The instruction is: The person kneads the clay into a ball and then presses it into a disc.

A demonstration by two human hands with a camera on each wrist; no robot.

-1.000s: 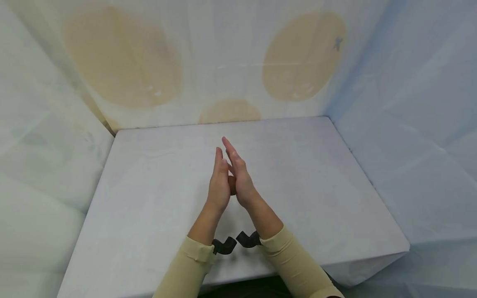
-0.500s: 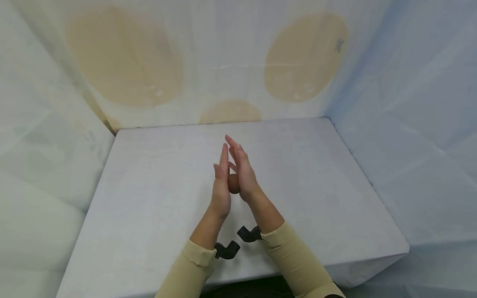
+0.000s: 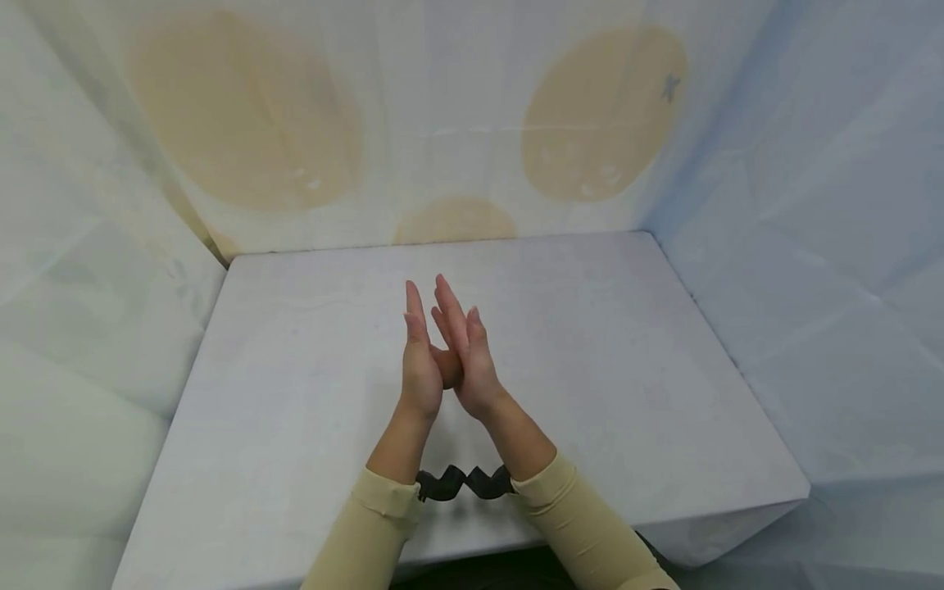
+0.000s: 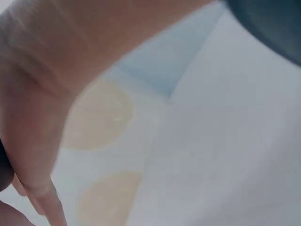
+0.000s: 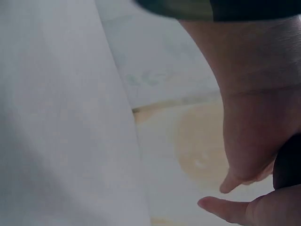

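Straight fingers [image 3: 441,305] of both hands point toward 12 o'clock, pressed palm to palm around a small brown ball [image 3: 447,367] that shows only as a sliver between the palms. The left hand [image 3: 419,365] lies at the ball's 9 o'clock, the right hand [image 3: 468,357] at its 3 o'clock. Both are raised above the middle of the white counter [image 3: 295,393]. Beige sleeves [image 3: 583,524] run toward 6 o'clock.

table [image 3: 295,393]: matt white cloth cover, smooth
backdrop [image 3: 442,123]: thin, creased sheet, tan blotches
sleeves [image 3: 583,524]: beige knit cloth
wrist mounts [image 3: 460,482]: black plastic, matt
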